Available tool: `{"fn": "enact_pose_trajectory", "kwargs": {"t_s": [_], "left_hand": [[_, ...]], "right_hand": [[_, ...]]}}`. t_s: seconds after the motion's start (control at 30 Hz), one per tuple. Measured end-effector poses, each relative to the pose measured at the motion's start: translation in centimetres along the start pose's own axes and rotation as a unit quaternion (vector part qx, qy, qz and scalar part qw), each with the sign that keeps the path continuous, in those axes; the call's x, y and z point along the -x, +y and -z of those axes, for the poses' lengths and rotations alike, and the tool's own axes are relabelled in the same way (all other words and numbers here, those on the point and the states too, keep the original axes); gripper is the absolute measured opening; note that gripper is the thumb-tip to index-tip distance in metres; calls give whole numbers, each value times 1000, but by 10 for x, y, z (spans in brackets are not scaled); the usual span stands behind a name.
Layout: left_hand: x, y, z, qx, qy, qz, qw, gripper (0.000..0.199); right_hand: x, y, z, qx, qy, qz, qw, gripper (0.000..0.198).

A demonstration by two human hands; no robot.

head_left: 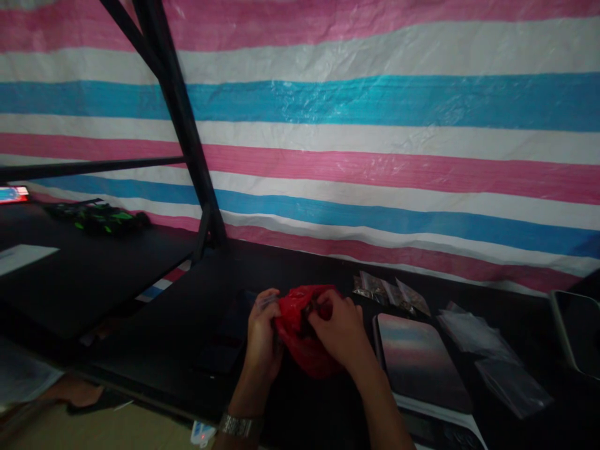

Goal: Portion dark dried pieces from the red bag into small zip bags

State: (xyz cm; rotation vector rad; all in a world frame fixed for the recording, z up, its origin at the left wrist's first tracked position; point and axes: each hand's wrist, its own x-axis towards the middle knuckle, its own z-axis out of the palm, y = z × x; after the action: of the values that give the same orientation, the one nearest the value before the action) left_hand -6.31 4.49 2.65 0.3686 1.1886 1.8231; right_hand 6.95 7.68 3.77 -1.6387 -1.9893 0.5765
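A red plastic bag (312,362) is held up over the black table, its mouth facing up. My left hand (263,334) is closed on the bag's left edge, and a band of clear plastic shows at its fingers. My right hand (340,322) reaches to the bag's opening with thumb and fingers pinched together. Something small and dark shows by those fingertips, too blurred to name. What lies inside the bag is mostly hidden. To the right of my right hand is a flat kitchen scale (422,362) with a shiny metal plate.
Small filled zip bags (387,292) lie behind the scale. Clear empty zip bags (487,350) lie to its right, near a phone-like device (576,331). A black metal frame (180,119) rises at left; a green-and-black toy car (105,219) sits beyond it. Striped sheeting (375,137) hangs behind.
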Motion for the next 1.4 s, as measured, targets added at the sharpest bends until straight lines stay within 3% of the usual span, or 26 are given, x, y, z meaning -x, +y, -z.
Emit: {"fn": "enact_pose_trajectory", "kwargs": {"t_s": [0.13, 0.23, 0.37, 0.5, 0.57, 0.67, 0.73, 0.9, 1.07, 1.4], "left_hand": [[3, 0, 1, -29, 10, -38, 999, 55], [6, 4, 5, -84, 12, -107, 991, 61], [13, 13, 12, -208, 26, -250, 945, 54], [33, 18, 8, -238, 8, -318, 918, 45], [45, 15, 1, -246, -42, -297, 922, 36], [52, 0, -7, -306, -135, -209, 919, 23], [50, -12, -8, -341, -161, -167, 911, 15], [37, -30, -5, -330, -166, -151, 917, 14], [36, -33, -6, -280, -167, -136, 935, 23], [29, -43, -3, -263, -170, -134, 940, 35]], "right_hand": [[-1, 8, 7, -57, -22, -31, 998, 7], [-1, 15, 13, -60, -21, -51, 997, 9], [2, 24, 23, -36, -22, -52, 998, 10], [6, 25, 33, 17, -37, -37, 998, 10], [8, 24, 38, 48, -43, -37, 997, 11], [10, 24, 43, 103, -34, -39, 993, 12], [10, 26, 46, 128, -21, -42, 991, 12], [7, 30, 50, 68, 27, -37, 997, 11], [9, 20, 55, -98, 60, 47, 992, 10], [25, -1, 60, -23, 42, 143, 989, 25]]}}
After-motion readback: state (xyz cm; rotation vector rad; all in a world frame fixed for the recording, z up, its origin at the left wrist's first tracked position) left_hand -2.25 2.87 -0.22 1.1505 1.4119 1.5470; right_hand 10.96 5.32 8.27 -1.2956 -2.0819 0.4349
